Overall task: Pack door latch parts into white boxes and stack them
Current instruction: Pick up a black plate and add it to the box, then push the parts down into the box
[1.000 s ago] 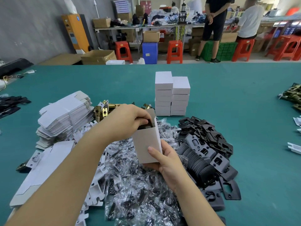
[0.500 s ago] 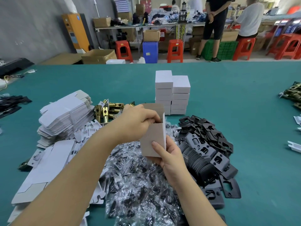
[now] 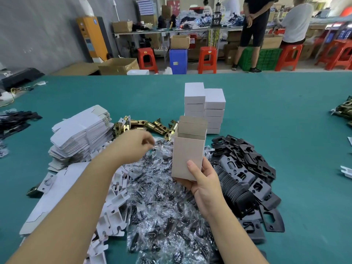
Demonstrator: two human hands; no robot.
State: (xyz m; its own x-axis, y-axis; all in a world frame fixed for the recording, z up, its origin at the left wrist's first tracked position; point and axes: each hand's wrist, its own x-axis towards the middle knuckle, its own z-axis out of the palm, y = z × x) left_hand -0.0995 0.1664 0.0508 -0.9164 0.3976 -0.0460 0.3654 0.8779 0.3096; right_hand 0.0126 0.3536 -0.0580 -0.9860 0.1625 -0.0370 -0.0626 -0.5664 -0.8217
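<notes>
My right hand (image 3: 205,184) grips an open white box (image 3: 187,157) by its lower part and holds it upright over the pile, lid flap standing up. What is inside the box is hidden. My left hand (image 3: 133,143) is blurred, a short way left of the box and above the bagged parts (image 3: 163,202), fingers loosely curled with nothing seen in them. Brass latch bolts (image 3: 144,124) lie just beyond it. Two stacks of closed white boxes (image 3: 214,103) stand behind the held box.
Flat box blanks (image 3: 80,130) are heaped at the left, with white inserts (image 3: 116,206) below them. Black plates (image 3: 245,168) are piled at the right. All lies on a green table (image 3: 285,121). More brass parts (image 3: 344,109) sit at the right edge.
My left hand has come out of the box's mouth and moved left. The box has been raised and turned more upright in my right hand, flap now standing open.
</notes>
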